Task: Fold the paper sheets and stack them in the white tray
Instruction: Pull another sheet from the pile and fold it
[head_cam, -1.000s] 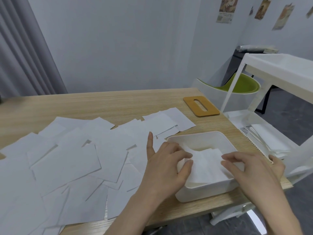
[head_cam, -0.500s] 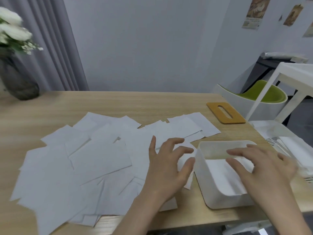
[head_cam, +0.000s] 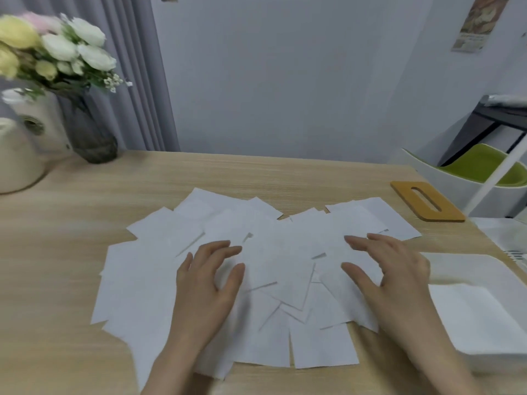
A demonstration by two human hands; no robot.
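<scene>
Loose paper sheets (head_cam: 256, 269) scattered all over the middle of the wooden table (head_cam: 71, 252), overlapping every which way, flat and unfolded as far as visible. White tray (head_cam: 482, 309) off at the right edge of the table, just beside the pile, with a folded stack (head_cam: 470, 315) sitting inside it. Bit blurry over there, so can't count the layers.

Left hand (head_cam: 208, 283) over the left-middle of the pile, palm down, fingers spread and loosely bent, thumb out to the right. Not pinching or holding anything; can't tell if the fingertips actually touch the paper or just hover. Right hand (head_cam: 393, 269) over the right side of the pile, between the sheets and the tray, same deal: relaxed, fingers splayed toward the left, thumb low, nothing gripped. Both forearms coming in from the bottom edge.

Further out: flat orange-brown wooden piece (head_cam: 427, 202) with a slot cut in it, lying at the far right of the table, apart from the sheets. Dark glass vase (head_cam: 91, 132) with white, yellow and pink flowers (head_cam: 57, 47) at the far left corner, cream-colored rounded appliance (head_cam: 22, 149) just beside it. Grey curtain (head_cam: 137, 81) behind the vase, pale wall (head_cam: 285, 67) with a poster (head_cam: 479, 21) up top right. Green-seated white chair (head_cam: 479, 169) past the table's right end.
</scene>
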